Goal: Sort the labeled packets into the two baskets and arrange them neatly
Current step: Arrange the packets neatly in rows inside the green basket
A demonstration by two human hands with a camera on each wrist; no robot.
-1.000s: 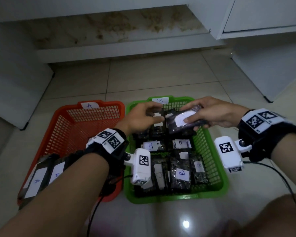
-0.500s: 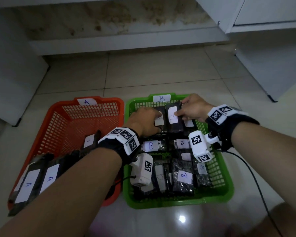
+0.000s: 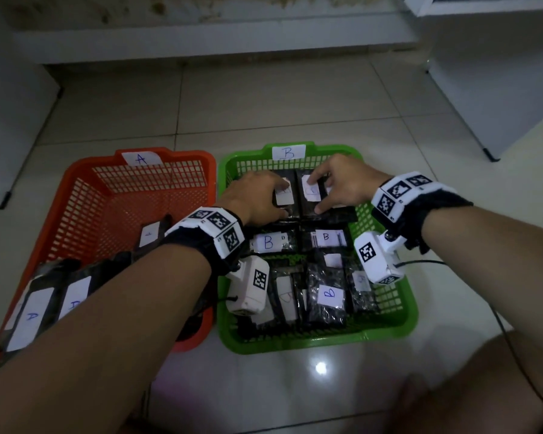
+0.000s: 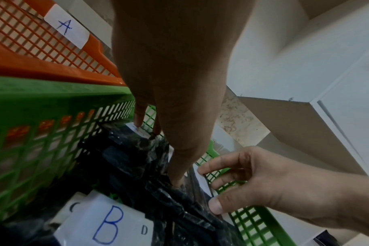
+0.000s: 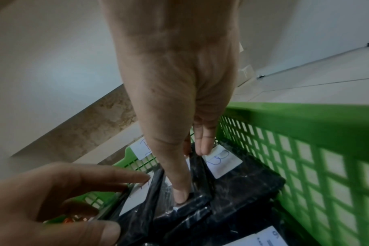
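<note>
Glossy pale floor tiles [image 3: 264, 98] lie under you, with a light glare on the tile just before the two baskets. Nearest you in the orange basket [image 3: 76, 214], on your left, dark packets with white A labels [image 3: 29, 321] lean at the near end, partly behind your left forearm. Beside it, touching side to side, the green basket [image 3: 398, 314] holds rows of dark packets with B labels [image 3: 329, 294]; two more B packets lie flat in the middle row.

At the far end of the green basket both your hands work side by side. Your left hand [image 3: 254, 198] grips a packet [image 3: 285, 195], thumb at its near edge and fingers over its far end. Your right hand [image 3: 345, 183] pinches the next packet [image 3: 312, 195], thumb on the near edge, fingers on the label. The two packets lie flat, edge to edge.

Beyond, each basket's far rim carries a paper tag, A and B. White cabinet fronts [image 3: 496, 98] and a stained kickboard close the view.
</note>
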